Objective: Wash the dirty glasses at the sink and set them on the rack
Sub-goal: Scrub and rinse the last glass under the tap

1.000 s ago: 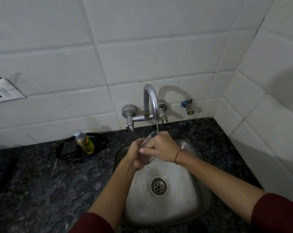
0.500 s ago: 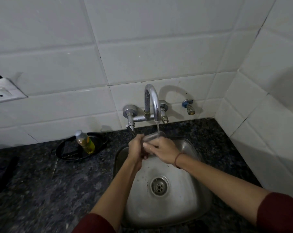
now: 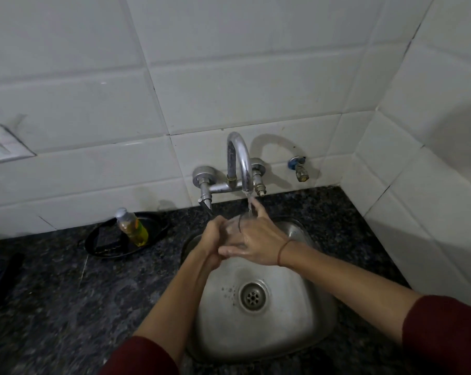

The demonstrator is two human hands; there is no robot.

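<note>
**Glass** [image 3: 235, 226]: clear, gripped between both hands and under the running water [image 3: 249, 204].
**Left hand** [image 3: 212, 239]: fingers curled round the glass's left side.
**Right hand** [image 3: 256, 244]: wrapped over its right side, thumb beneath, one finger raised into the stream.
**Just beyond the hands:** wall tap [image 3: 239, 161].
**Below them:** steel sink [image 3: 296, 334] and drain [image 3: 252, 296].
**Left of the left hand:** bottle of yellow liquid [image 3: 131, 224] in a black tray [image 3: 158, 226] on the dark worktop [image 3: 66, 293].
**Rack:** not in view.
**Risk:** wet skin on wet glass could let it slip into the steel bowl. Lifting it carelessly could knock its rim against the spout close above.
</note>
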